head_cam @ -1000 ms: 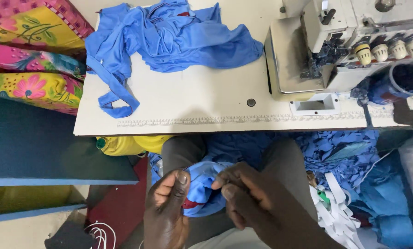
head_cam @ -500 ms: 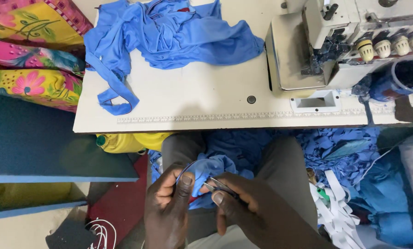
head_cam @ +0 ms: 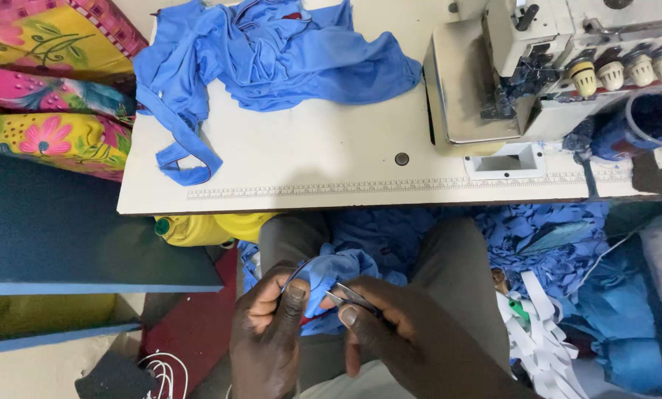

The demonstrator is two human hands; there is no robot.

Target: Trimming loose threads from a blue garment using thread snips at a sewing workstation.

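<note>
My left hand (head_cam: 268, 332) pinches a small bunched piece of blue fabric (head_cam: 331, 270) over my lap, thumb on top of the cloth. My right hand (head_cam: 412, 336) grips a small pair of metal thread snips (head_cam: 349, 298), blades pointing left at the cloth beside my left thumb. A larger heap of blue fabric (head_cam: 272, 59) lies on the white sewing table (head_cam: 309, 159), with a loop of blue strip hanging toward the table's front left edge.
An overlock sewing machine (head_cam: 560, 66) stands at the table's right end. Blue scraps and white strips (head_cam: 545, 332) litter the floor at right. Floral cushions (head_cam: 42, 81) lie at far left, a blue board (head_cam: 72, 229) and a yellow bottle (head_cam: 198, 227) under the table.
The hands have drawn closer together; the snips now show clearly in my right hand with their tips at the cloth. The fabric bunch has been turned and lifted slightly.
</note>
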